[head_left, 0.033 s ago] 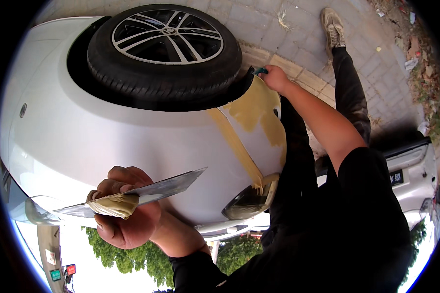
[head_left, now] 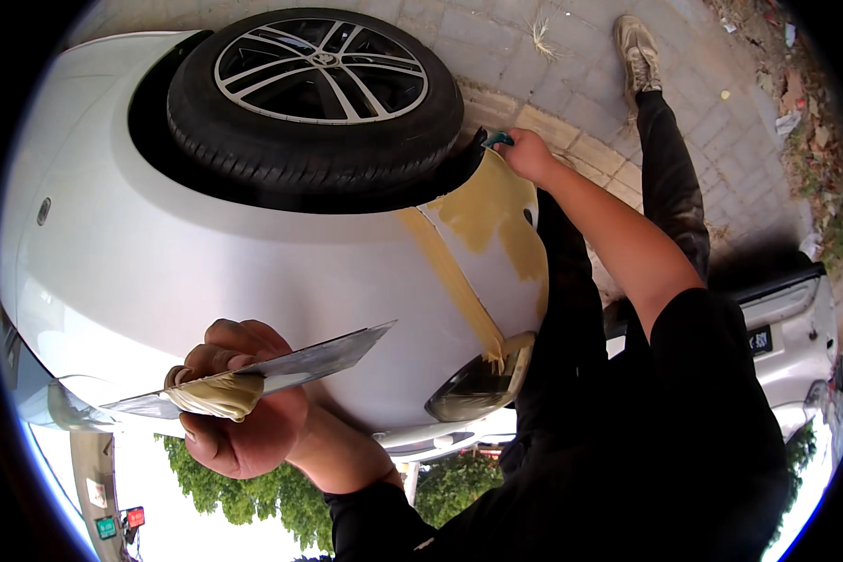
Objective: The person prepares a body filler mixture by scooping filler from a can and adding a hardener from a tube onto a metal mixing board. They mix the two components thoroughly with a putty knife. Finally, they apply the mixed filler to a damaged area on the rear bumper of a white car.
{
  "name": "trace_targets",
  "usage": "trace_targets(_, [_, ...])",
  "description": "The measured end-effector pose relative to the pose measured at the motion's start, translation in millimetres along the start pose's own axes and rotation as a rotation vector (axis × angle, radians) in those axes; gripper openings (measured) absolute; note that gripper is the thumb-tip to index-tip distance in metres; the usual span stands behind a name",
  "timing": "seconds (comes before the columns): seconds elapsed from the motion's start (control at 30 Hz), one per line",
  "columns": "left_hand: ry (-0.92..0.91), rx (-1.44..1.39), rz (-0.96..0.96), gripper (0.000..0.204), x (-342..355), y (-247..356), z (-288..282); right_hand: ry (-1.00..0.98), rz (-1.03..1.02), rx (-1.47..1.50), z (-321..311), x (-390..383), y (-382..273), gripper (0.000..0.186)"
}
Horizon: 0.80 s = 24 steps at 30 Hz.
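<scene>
My left hand (head_left: 258, 445) is closed around a thin metal plate (head_left: 332, 360), held up in front of the silver car body (head_left: 290, 253). A thick lump of beige body filler (head_left: 217, 397) sits on the plate. My right hand (head_left: 528, 157) grips a small teal spreader (head_left: 501, 139) at the edge of the wheel arch, where the fingers partly hide it. Smeared filler (head_left: 478, 206) covers the bumper corner beside that hand. A straight filler strip (head_left: 454, 278) runs along the panel seam to the lamp (head_left: 468, 389).
The car's wheel (head_left: 314, 155) fills the arch at the top. My leg (head_left: 670, 169) stretches across the grey paving (head_left: 571, 56) at the upper right. Another pale vehicle (head_left: 796, 328) stands at the right. Litter and soil (head_left: 801, 140) line the far right edge, with green trees (head_left: 253, 487) below.
</scene>
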<state>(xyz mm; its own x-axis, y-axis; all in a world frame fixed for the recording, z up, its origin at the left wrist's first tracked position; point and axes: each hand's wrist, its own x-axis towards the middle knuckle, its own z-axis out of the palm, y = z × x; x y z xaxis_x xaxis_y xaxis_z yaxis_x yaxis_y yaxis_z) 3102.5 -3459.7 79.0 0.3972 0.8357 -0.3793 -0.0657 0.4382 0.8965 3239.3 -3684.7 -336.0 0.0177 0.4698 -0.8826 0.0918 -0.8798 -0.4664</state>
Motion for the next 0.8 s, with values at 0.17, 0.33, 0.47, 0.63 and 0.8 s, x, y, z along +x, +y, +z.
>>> trace_targets(0.17, [0.017, -0.016, 0.006, 0.044, -3.3, 3.7, -2.1, -0.041, 0.057, 0.263, 1.8, -61.7, -36.9, 0.02])
trace_targets(0.33, [0.054, -0.088, 0.051, 0.049, -5.8, -0.3, -2.3, -0.192, 0.138, 0.518, -25.4, -112.9, -94.7, 0.015])
trace_targets(0.47, [-0.02, -0.166, 0.081, 0.053, -1.0, -2.3, -4.3, -0.077, 0.017, 0.803, -66.3, -102.7, -90.5, 0.017])
trace_targets(0.63, [0.103, -0.366, 0.107, 0.056, -5.1, -2.8, -1.1, 0.17, -0.107, 0.96, -120.1, -102.5, -114.1, 0.016])
trace_targets(0.8, [0.153, 0.099, 0.16, 0.045, -1.8, -11.4, 7.7, 0.272, -0.512, 0.544, -110.0, -155.0, -179.5, 0.023])
